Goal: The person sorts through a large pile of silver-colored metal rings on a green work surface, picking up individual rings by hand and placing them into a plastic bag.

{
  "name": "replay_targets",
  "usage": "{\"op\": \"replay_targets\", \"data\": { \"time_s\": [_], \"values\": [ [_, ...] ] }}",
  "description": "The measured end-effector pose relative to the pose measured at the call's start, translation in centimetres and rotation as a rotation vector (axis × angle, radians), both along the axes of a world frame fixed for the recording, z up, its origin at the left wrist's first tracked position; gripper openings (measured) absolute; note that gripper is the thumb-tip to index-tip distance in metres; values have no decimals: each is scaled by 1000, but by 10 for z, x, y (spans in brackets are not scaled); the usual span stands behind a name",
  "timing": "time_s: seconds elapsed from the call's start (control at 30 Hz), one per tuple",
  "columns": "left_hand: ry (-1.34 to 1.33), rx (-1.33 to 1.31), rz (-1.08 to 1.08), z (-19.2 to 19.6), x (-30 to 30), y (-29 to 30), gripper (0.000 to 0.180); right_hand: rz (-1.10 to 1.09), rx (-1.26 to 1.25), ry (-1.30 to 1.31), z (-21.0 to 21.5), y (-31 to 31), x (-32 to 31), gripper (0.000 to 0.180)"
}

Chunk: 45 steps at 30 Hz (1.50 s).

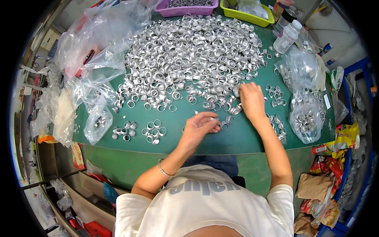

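Observation:
A large heap of silver-coloured rings [189,55] covers the middle of the green table [173,138]. My left hand [201,125] is near the front of the table, its fingers curled in around something small and silvery that is mostly hidden. Just right of its fingertips lie a few loose rings [225,126]. At the heap's lower right edge, my right hand [251,98] points its bent fingers down among the rings. The fingers are drawn together, and whatever they grip is hidden.
Small ring groups [154,131] lie at front left, others [276,94] at right. Clear bags [98,118] crowd the left side; a ring-filled bag [306,118] sits right. Purple [189,11] and yellow-green trays [248,15] stand behind, a white bottle [287,37] at back right.

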<state>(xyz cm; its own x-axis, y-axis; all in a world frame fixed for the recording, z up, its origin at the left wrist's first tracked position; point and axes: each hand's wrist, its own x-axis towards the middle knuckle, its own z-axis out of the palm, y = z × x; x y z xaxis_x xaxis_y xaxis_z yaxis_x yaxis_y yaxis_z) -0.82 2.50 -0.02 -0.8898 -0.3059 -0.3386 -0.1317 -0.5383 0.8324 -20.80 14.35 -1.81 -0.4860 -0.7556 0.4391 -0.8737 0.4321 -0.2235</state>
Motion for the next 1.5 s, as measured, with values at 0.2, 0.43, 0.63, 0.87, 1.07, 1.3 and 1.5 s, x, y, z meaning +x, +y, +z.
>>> {"op": "replay_targets", "data": {
  "time_s": [0.2, 0.43, 0.63, 0.87, 1.07, 1.3, 1.5],
  "values": [
    [69, 9, 69, -1, -8, 6, 25, -120, -312, -1085, 26, 18, 20, 9],
    [136, -18, 38, 8, -13, 11, 23, 124, -429, -1433, 30, 18, 59, 9],
    [98, -142, -5, 6, -4, 3, 22, 172, -218, -667, 38, 27, 55, 9],
    [-10, -417, 128, -12, 21, -25, 16, 112, 339, -80, 37, 58, 33, 7],
    [20, -707, 142, -14, 20, -24, 12, -140, 53, -235, 32, 25, 6, 13],
    [17, -762, 100, -8, 13, -16, 12, -221, -1, -391, 3, 3, -11, 17],
    [21, -940, 76, -7, 13, -15, 15, 136, 163, -519, 45, 55, 33, 17]
  ]
}}
